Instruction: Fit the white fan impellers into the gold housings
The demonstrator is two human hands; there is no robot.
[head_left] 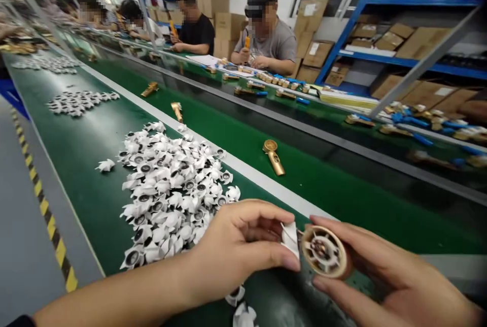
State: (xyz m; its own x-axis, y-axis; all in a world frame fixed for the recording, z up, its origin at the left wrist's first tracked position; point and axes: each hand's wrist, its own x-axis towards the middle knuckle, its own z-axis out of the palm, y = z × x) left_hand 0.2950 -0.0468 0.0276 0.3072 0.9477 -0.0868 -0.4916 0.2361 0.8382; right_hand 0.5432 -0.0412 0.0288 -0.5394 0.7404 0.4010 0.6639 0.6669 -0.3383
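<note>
My left hand [247, 246] pinches a white fan blade [290, 239] between thumb and fingers. Facing it, my right hand [391, 271] grips a gold handheld fan body [324, 252] by its round head, whose open side shows a spoked frame with a motor part at the centre. The fan blade is close beside the head's rim; a thin shaft seems to lie between them. The rest of the fan body is hidden behind my right hand. A large heap of white fan blades [171, 190] lies on the green table left of my hands.
Gold fan bodies [273, 157] lie on the green conveyor belt [228, 129] beyond a white strip. A smaller group of blades [79, 102] sits farther left. Across the line, several people work; one in a grey shirt [281, 42] holds an orange tool. Shelves [403, 63] hold cartons.
</note>
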